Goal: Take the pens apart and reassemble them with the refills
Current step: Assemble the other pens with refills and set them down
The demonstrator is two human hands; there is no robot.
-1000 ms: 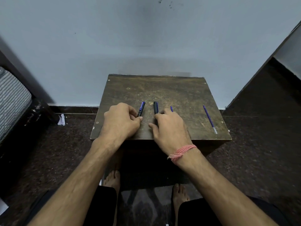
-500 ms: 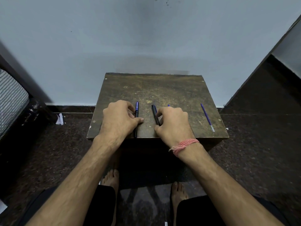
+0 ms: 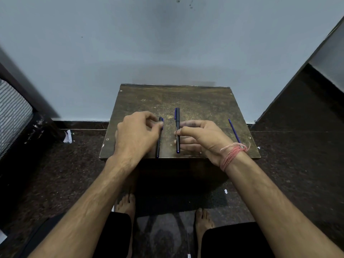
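Two dark pens with blue trim point away from me on a small worn wooden table [image 3: 195,98]. My left hand [image 3: 136,134] pinches the left pen [image 3: 158,146] near its capped end with thumb and fingers. My right hand [image 3: 202,138] holds the right pen [image 3: 177,123] at its middle between thumb and fingers, palm turned inward. A loose blue refill [image 3: 234,130] lies near the table's right edge, clear of both hands. A second refill seen earlier is hidden behind my right hand.
The table stands against a pale wall. Dark speckled floor surrounds it, with my bare feet [image 3: 126,207] below the front edge. A striped mattress [image 3: 13,112] lies at the left, a paper scrap [image 3: 68,136] by the skirting, and a dark panel [image 3: 305,101] at the right.
Both hands have turned and closed on the pens. The right pen now shows along its full length, and the right hand has rolled onto its side.
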